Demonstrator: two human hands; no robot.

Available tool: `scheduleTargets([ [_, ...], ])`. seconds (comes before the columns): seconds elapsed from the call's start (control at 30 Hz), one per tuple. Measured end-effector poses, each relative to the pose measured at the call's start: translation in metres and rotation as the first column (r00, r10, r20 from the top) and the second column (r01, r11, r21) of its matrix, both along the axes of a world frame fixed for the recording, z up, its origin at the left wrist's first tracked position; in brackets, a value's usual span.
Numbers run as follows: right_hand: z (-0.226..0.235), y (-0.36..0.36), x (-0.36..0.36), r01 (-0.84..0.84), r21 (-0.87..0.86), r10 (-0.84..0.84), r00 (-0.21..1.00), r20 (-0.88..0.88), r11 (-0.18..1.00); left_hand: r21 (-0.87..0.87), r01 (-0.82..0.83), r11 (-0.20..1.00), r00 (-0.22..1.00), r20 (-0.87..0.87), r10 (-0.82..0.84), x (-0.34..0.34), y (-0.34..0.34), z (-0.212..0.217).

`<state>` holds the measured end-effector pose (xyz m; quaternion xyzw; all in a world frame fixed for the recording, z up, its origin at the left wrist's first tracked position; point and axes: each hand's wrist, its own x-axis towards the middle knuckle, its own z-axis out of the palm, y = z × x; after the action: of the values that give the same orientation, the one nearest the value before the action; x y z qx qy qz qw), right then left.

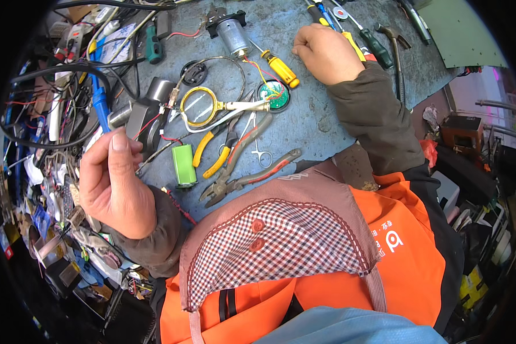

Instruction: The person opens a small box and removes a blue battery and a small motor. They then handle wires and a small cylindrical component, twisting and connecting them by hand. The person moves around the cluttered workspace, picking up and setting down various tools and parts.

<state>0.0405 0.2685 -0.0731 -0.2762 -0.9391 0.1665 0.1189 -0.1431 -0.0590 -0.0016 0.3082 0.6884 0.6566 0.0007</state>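
Note:
My left hand (117, 186) is raised at the left edge of the table, thumb pressed toward curled fingers; what is between them, if anything, is hidden. The lower end of a blue rod-shaped handle (100, 106) meets its fingertips, and whether it is gripped cannot be told. Beside it lie a dark tool with a metal barrel (143, 117) and a green battery pack (183, 165). Resting on the tabletop, my right hand (329, 54) has its fingers curled under, next to a yellow-handled screwdriver (281, 69) and other hand tools. Its palm side does not show.
On the blue-grey table (327, 120) lie a magnifying glass (199, 107), a motor (232, 35), a wired round green circuit board (275, 95), yellow-handled cutters (221, 156), red-grey pliers (252, 178), forceps (262, 156) and a hammer (397, 49). Tangled cables and clutter (57, 114) fill the left.

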Motion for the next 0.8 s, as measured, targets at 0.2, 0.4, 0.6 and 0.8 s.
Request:
scheduleTargets([
  [0.2,-0.008,-0.011,0.001,-0.003,0.169,-0.016,0.993,0.113,0.986,0.05,0.024,0.998,1.0,0.016,-0.025,-0.002,0.0,-0.008],
  [0.4,-0.002,0.005,0.017,-0.072,-0.148,0.037,0.973,-0.227,0.986,0.034,0.022,0.999,0.999,0.029,-0.023,0.0,0.002,-0.009],
  [0.6,0.022,-0.012,0.024,-0.219,-0.794,-0.19,0.903,-0.385,0.567,-0.104,0.133,0.986,0.982,0.152,-0.116,0.013,0.012,-0.011],
  [0.8,0.062,-0.103,0.016,-0.575,-0.613,0.243,0.806,-0.54,0.542,-0.258,0.509,0.821,0.856,0.047,-0.516,0.041,0.035,0.0],
])
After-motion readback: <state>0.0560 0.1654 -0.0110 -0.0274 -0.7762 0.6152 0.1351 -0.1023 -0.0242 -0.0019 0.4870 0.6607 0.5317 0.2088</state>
